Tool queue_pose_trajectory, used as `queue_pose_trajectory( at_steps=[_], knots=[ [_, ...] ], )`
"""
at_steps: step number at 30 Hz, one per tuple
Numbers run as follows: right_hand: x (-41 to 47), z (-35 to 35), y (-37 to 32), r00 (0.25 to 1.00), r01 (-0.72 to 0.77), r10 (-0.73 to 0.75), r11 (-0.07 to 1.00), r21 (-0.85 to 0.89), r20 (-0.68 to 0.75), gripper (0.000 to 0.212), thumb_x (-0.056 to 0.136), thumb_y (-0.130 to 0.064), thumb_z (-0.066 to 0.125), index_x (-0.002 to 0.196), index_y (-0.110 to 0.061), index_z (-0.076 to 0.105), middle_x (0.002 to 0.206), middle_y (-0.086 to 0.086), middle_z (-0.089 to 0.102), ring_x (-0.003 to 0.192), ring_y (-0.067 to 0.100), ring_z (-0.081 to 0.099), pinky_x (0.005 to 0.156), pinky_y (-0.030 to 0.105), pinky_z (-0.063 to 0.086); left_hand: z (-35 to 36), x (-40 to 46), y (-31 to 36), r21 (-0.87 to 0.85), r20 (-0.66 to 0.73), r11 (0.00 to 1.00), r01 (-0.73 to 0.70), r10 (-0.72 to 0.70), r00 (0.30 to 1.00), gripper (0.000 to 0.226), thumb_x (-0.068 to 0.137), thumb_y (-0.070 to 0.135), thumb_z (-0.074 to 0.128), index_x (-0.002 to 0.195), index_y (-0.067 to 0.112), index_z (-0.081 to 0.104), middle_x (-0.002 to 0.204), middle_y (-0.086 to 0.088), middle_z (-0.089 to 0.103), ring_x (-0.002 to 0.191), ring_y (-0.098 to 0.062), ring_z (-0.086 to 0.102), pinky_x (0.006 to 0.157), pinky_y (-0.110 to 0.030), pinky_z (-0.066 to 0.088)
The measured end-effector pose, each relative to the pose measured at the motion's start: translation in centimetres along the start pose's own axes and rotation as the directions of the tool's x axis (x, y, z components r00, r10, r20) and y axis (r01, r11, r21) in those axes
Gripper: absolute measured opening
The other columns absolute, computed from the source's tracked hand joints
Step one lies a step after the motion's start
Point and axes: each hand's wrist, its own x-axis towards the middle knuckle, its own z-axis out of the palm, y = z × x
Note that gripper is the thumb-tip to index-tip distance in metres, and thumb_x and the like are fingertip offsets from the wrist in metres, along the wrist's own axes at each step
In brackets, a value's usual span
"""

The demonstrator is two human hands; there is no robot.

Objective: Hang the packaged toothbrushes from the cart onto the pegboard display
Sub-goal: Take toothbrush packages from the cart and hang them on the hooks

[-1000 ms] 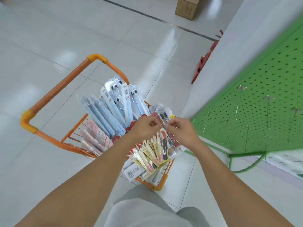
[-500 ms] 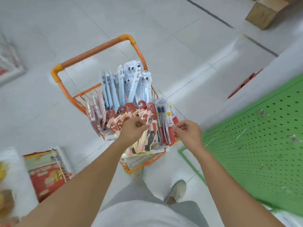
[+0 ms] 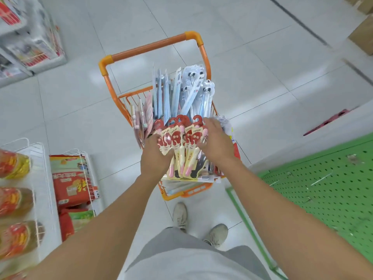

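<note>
under me the floor point(image 3: 232, 47) is pale glossy tile with grey joints, catching soft overhead glare. white wire shelves point(image 3: 38, 168) stand at my left with oil bottles point(image 3: 14, 166) and red packets point(image 3: 70, 182). cardboard boxes point(image 3: 361, 35) sit far right.

Bright, even overhead light, soft glare patches on the glossy floor tiles point(image 3: 252, 81), faint shadows under the cart point(image 3: 187, 194), strong wide-angle bending at the edges, motion blur smearing the shelves point(image 3: 30, 37) top left and the boxes point(image 3: 361, 35) top right.
</note>
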Motion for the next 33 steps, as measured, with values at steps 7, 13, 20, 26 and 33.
queue_pose_trajectory(
  at_steps=[7,13,20,26,33],
  knots=[
    [7.4,-1.0,1.1,0.99,-0.119,0.132,0.975,-0.188,0.057,0.033,0.095,-0.016,0.062,0.127,-0.016,0.059,0.128,0.006,0.063,0.113,0.029,0.061,0.093,0.04,0.051,0.4,3.8,0.3,0.088,0.075,0.988,-0.13,0.123,0.99,0.074,0.089,0.04,0.072,0.151,0.02,0.036,0.153,-0.003,0.042,0.138,-0.024,0.043,0.11,-0.043,0.041],
    [8.1,-0.6,1.9,0.991,-0.128,0.13,0.984,-0.124,0.008,0.026,0.093,-0.016,0.068,0.119,-0.014,0.067,0.123,0.007,0.065,0.11,0.028,0.062,0.096,0.042,0.05,1.8,6.9,2.3,-0.005,0.121,0.997,-0.081,0.081,0.989,0.051,0.088,0.039,0.073,0.131,0.017,0.055,0.125,-0.003,0.061,0.117,-0.023,0.056,0.095,-0.038,0.048],
    [7.2,-1.0,0.6,0.999,-0.037,0.038,0.993,0.109,-0.007,0.011,0.089,-0.007,0.071,0.093,-0.017,0.075,0.098,-0.002,0.072,0.073,-0.001,0.061,0.067,0.014,0.047,1.7,7.2,3.2,-0.112,0.044,0.994,0.005,0.0,0.999,0.026,0.087,0.007,0.072,0.11,0.017,0.065,0.092,0.004,0.066,0.087,-0.017,0.064,0.08,-0.042,0.057],
    [4.2,-1.2,-0.1,0.999,-0.009,-0.011,0.91,0.414,0.045,0.017,0.09,0.002,0.068,0.09,-0.015,0.072,0.084,0.006,0.07,0.065,0.004,0.061,0.072,0.038,0.063,0.5,6.1,2.5,-0.032,0.135,0.992,-0.121,0.125,0.983,0.022,0.1,0.008,0.054,0.117,0.009,0.069,0.098,-0.005,0.065,0.092,-0.021,0.061,0.079,-0.034,0.049],
    [2.2,-3.2,-1.9,0.998,-0.045,0.066,0.771,0.635,-0.009,0.012,0.093,-0.003,0.068,0.095,-0.012,0.076,0.09,0.008,0.069,0.07,0.017,0.067,0.067,0.039,0.059,-4.7,4.2,3.9,-0.147,-0.14,0.964,-0.222,0.202,0.969,0.023,0.105,0.018,0.044,0.116,0.012,0.064,0.112,-0.002,0.058,0.096,-0.014,0.057,0.083,-0.02,0.046]
  ],
)
